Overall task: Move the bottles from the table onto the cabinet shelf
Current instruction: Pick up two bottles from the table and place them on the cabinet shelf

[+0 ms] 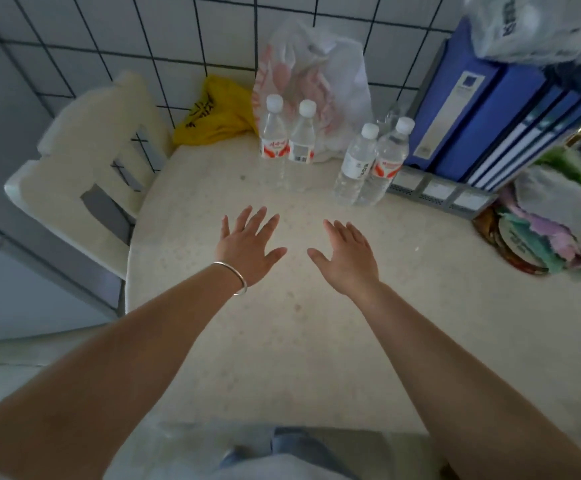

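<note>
Water bottles (320, 147), four, upright in two pairs at counter (282, 341) rear. Left hand (247, 247) and right hand (347, 261) are spread flat, nothing held; right pair (372, 164) is judged nearer right hand.

Four clear plastic water bottles with white caps stand on the pale speckled worktop (282, 341): two side by side at twelve o'clock (273, 133) (302, 136), two touching at one o'clock (356, 164) (387, 161). One yellow plastic bag (218, 114) lies at eleven o'clock, one white-and-red plastic bag (316, 77) behind the bottles. One cream chair (84, 174) stands at ten o'clock.
</note>
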